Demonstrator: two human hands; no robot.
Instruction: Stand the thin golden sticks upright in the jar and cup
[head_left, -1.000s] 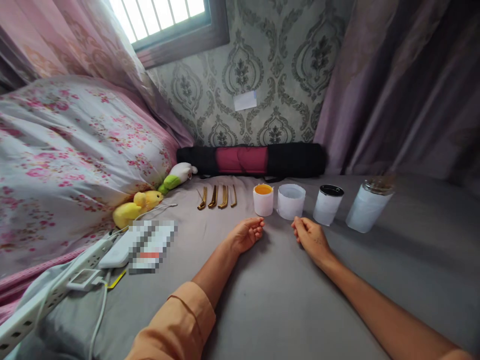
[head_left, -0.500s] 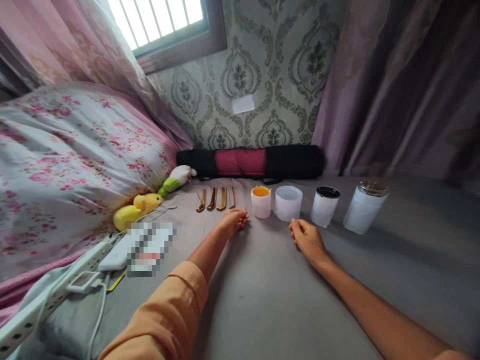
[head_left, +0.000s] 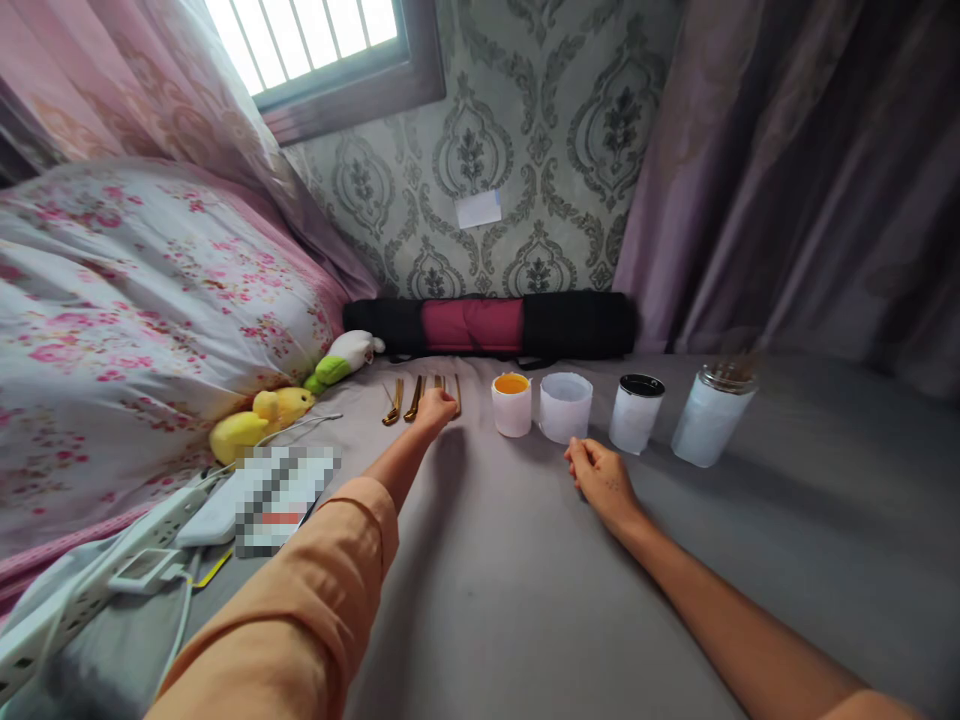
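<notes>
My left hand (head_left: 436, 408) is over the right side of a row of thin gold-brown rods with bent lower ends, its fingers curled together. It covers much of the third bundle; whether it pinches a rod is hidden. One bundle of rods (head_left: 412, 398) and another bundle (head_left: 394, 402) lie to its left, and a single rod (head_left: 457, 392) shows just right of the fingers. My right hand (head_left: 600, 480) rests closed on the grey sheet, with nothing visible in it, in front of a translucent white tub (head_left: 566, 410). Left of that tub stands a white tub with an orange inside (head_left: 512, 408).
On the right stand a white-wrapped can with a dark inside (head_left: 636, 415) and a wrapped jar (head_left: 709, 420) with thin sticks. Behind lies a black and maroon roll (head_left: 480, 325). Plush toys (head_left: 262, 425), a power strip (head_left: 67, 625) and a white charger (head_left: 148, 570) are at left.
My left hand has moved left and away from me, from beside the orange-inside tub onto the gold rods. My right hand stays closed in front of the translucent tub. The view has shifted slightly.
</notes>
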